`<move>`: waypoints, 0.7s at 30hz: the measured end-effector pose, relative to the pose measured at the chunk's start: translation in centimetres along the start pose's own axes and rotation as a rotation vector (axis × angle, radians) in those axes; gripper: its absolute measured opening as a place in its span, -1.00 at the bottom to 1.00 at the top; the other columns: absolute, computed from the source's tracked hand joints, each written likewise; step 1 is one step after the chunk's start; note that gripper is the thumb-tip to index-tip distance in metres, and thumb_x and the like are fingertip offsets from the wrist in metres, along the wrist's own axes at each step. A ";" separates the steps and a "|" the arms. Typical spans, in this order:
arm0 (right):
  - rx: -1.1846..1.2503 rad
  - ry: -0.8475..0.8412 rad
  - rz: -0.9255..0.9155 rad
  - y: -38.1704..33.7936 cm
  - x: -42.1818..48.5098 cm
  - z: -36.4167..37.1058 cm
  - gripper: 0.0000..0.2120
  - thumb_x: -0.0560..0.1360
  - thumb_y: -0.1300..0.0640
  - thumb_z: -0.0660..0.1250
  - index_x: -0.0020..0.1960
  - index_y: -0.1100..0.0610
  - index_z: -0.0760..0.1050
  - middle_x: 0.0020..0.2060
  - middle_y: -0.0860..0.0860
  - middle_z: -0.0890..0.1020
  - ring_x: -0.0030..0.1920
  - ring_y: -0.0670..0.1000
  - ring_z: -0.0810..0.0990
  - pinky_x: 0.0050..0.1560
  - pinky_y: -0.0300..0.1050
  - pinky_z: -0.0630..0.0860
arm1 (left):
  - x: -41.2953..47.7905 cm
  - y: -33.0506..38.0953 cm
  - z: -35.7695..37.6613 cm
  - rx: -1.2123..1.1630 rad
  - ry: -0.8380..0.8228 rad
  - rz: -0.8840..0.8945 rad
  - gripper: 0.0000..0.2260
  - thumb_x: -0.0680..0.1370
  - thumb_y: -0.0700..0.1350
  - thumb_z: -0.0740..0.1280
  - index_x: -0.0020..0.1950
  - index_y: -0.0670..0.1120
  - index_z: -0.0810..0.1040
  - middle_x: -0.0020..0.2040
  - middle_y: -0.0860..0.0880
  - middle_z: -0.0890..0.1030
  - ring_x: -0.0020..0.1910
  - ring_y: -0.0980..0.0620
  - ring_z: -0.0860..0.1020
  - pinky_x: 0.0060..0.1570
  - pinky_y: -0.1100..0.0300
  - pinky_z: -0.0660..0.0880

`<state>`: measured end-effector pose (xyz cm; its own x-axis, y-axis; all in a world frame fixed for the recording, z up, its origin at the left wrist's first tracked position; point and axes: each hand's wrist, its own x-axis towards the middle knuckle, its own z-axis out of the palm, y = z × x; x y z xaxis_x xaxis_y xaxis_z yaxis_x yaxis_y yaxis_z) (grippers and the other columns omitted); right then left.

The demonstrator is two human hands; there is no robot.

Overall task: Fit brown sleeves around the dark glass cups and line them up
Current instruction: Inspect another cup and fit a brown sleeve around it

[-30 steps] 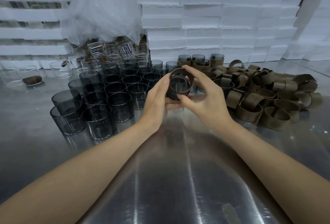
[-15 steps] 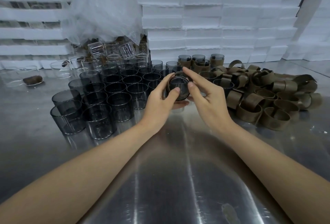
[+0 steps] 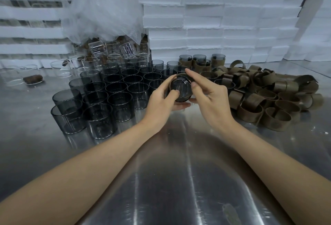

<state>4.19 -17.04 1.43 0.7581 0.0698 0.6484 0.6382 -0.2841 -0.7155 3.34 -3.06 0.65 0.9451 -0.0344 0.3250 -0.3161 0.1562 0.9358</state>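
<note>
**Above the steel table, one cup mid-sleeving**

Between the two stockpiles, just over the steel table (image 3: 170,171), the left hand (image 3: 161,97) curls round a dark glass cup (image 3: 180,90) held on its side, thumb lying across the round end that faces the camera. The right hand (image 3: 211,97) pinches the brown sleeve (image 3: 176,76) at the cup's rim, forefinger on top.

The risks, as I judge them: smooth glass could slip through the fingers if the sleeve binds and is forced, and a dropped cup would land among the bare dark cups (image 3: 111,92) close by. A sleeve pushed on crooked may crease.

Counts: one cup in hand and four sleeved cups (image 3: 200,61) lined against the foam blocks (image 3: 215,18). There are roughly two dozen bare cups. The loose sleeves (image 3: 268,99) are too tangled to count, plainly more than twenty.
</note>
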 end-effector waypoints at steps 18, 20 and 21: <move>-0.160 -0.142 -0.193 1.1 0.6 -0.8 -0.57 0.58 0.39 0.15 0.41 0.18 0.42 0.18 -0.09 0.54 0.23 -0.13 0.51 0.25 -0.17 0.51 | 0.0 0.1 -0.3 0.036 -0.003 0.055 -0.53 0.55 -0.45 0.06 0.25 0.02 0.48 0.24 -0.13 0.55 0.14 -0.21 0.61 -0.07 0.11 0.64; -0.166 -0.137 -0.233 1.0 0.6 -0.8 -0.58 0.57 0.42 0.15 0.40 0.21 0.42 0.21 -0.08 0.52 0.28 -0.09 0.49 0.28 -0.15 0.50 | 0.1 0.1 -0.4 0.021 0.010 0.051 -0.51 0.54 -0.47 0.06 0.35 -0.08 0.44 0.25 -0.13 0.54 0.11 -0.19 0.63 -0.07 0.10 0.64; -0.162 -0.133 -0.237 1.0 0.6 -0.8 -0.58 0.57 0.42 0.16 0.39 0.21 0.43 0.22 -0.08 0.52 0.28 -0.10 0.49 0.27 -0.10 0.52 | 0.1 0.1 -0.5 0.015 0.014 0.048 -0.51 0.54 -0.47 0.05 0.38 -0.11 0.42 0.26 -0.13 0.54 0.09 -0.17 0.64 -0.07 0.09 0.64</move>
<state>5.16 -18.00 1.29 0.6086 0.2738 0.7448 0.7776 -0.3927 -0.4910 3.40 -2.59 0.75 0.9300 -0.0133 0.3673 -0.3618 0.1421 0.9214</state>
